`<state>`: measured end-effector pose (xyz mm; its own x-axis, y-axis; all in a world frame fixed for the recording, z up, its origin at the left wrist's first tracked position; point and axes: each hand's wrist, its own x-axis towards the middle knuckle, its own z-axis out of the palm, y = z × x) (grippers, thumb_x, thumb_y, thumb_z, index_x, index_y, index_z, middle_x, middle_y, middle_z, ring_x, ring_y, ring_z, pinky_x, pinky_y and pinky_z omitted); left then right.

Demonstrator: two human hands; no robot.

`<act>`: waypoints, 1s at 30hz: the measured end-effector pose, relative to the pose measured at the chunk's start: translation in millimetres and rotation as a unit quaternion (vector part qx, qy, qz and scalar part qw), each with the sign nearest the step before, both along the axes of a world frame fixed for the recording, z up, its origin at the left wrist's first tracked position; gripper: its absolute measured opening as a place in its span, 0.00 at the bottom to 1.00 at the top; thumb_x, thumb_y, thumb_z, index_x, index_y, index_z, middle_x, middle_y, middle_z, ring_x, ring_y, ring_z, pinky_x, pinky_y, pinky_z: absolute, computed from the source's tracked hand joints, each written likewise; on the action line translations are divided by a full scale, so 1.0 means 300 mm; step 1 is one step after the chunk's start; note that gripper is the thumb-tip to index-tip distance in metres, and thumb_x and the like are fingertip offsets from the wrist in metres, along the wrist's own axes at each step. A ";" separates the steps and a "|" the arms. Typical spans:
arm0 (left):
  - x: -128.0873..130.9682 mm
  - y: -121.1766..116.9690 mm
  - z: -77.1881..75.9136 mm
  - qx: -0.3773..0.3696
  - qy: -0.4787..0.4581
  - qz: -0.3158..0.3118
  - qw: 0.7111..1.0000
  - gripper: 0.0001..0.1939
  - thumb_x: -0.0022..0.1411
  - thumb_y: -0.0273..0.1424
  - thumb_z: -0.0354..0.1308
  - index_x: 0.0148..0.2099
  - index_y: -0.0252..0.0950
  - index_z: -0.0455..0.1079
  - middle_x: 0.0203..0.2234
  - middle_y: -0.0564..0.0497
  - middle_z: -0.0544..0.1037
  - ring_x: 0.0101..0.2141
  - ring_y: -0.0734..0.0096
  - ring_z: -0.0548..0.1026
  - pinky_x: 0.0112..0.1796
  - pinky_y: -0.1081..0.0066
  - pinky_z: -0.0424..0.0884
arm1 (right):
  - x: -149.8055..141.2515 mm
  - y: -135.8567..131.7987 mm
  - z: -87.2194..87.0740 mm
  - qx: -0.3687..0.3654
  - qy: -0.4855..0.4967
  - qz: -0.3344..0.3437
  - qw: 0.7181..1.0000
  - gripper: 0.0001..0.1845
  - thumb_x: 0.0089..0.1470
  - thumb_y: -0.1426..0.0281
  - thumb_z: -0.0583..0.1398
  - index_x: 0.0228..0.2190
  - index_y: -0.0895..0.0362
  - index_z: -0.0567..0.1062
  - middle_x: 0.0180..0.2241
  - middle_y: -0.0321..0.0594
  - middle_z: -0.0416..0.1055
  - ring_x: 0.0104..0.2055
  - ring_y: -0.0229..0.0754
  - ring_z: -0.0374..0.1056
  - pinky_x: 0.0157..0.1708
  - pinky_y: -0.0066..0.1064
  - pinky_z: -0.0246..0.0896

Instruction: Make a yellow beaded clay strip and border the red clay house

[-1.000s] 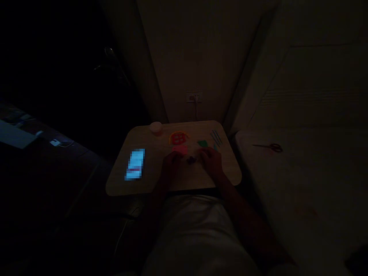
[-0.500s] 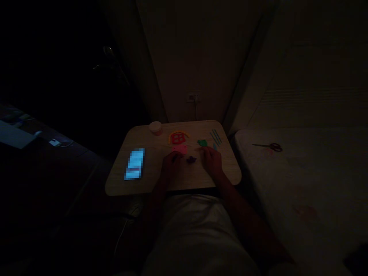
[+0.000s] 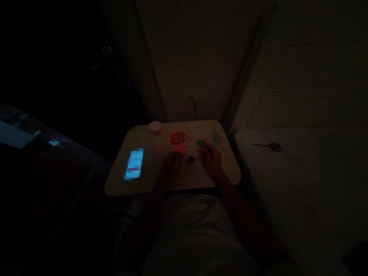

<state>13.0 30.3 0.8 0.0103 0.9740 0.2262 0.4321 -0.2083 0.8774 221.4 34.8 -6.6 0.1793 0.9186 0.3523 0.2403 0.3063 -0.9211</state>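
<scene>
The light is very dim. My left hand (image 3: pixel 171 163) rests on the table with its fingers curled together, just below a flat pink piece (image 3: pixel 179 148); whatever the fingertips hold is too dark to make out. My right hand (image 3: pixel 212 159) reaches forward with thumb and fingers apart, its fingertips at a green lump (image 3: pixel 201 142) that looks like modelling clay. Between both hands lies a small dark purple piece (image 3: pixel 191 159). Above the pink piece sits a red window-like shape (image 3: pixel 178 138) with a yellow-orange strip (image 3: pixel 179 132) arched over it.
On the wooden table (image 3: pixel 149 186) are a glowing phone (image 3: pixel 134 164) at left, a small tub (image 3: pixel 155 128) at the back and several thin blue-green sticks (image 3: pixel 215 137) at right. Scissors (image 3: pixel 268 146) lie on the pale bed-like surface (image 3: pixel 287 184) to the right.
My right hand's fingers have moved slightly forward onto the green lump, which they now partly cover. My left hand has hardly moved.
</scene>
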 end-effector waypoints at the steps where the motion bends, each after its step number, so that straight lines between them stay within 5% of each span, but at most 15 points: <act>1: 0.000 0.000 0.000 -0.001 0.000 -0.001 1.000 0.10 0.61 0.29 0.53 0.37 0.37 0.76 0.34 0.50 0.83 0.38 0.65 0.78 0.42 0.68 0.73 | -0.004 -0.002 0.004 -0.010 0.012 0.005 1.000 0.21 0.63 0.62 0.55 0.52 0.56 0.76 0.35 0.42 0.80 0.29 0.41 0.71 0.34 0.34 0.69; 7: 0.004 -0.005 0.008 -0.001 -0.002 0.000 1.000 0.10 0.61 0.30 0.53 0.37 0.37 0.76 0.34 0.51 0.82 0.37 0.65 0.78 0.41 0.69 0.72 | -0.008 -0.016 0.024 -0.048 0.012 -0.002 0.999 0.17 0.63 0.58 0.55 0.31 0.54 0.77 0.19 0.35 0.71 0.21 0.41 0.66 0.25 0.31 0.60; 12: 0.003 -0.005 0.008 0.008 -0.010 -0.011 1.000 0.09 0.61 0.30 0.53 0.37 0.37 0.75 0.34 0.51 0.82 0.38 0.65 0.78 0.42 0.68 0.72 | 0.001 -0.016 0.032 -0.031 -0.040 -0.005 0.999 0.19 0.60 0.58 0.58 0.24 0.57 0.78 0.24 0.40 0.77 0.27 0.43 0.70 0.30 0.32 0.62; 22: 0.007 -0.007 0.018 -0.003 -0.013 -0.007 1.000 0.10 0.60 0.30 0.53 0.36 0.36 0.75 0.33 0.51 0.82 0.36 0.65 0.78 0.40 0.69 0.72 | 0.003 0.007 -0.011 0.008 -0.037 0.001 0.999 0.12 0.57 0.62 0.62 0.37 0.55 0.82 0.40 0.45 0.81 0.42 0.48 0.75 0.45 0.38 0.69; 30: 0.006 -0.006 0.016 -0.001 -0.003 -0.006 1.000 0.09 0.60 0.29 0.53 0.36 0.36 0.75 0.33 0.50 0.82 0.37 0.65 0.78 0.42 0.68 0.72 | -0.003 0.006 -0.017 -0.027 0.018 0.027 0.999 0.17 0.63 0.63 0.54 0.45 0.56 0.78 0.39 0.45 0.81 0.30 0.43 0.75 0.32 0.35 0.70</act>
<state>14.8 28.7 5.6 0.0207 0.9743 0.2243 0.4250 -0.2116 0.8801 220.5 36.7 -11.8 0.1415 0.9446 0.2963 0.1911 0.2676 -0.9444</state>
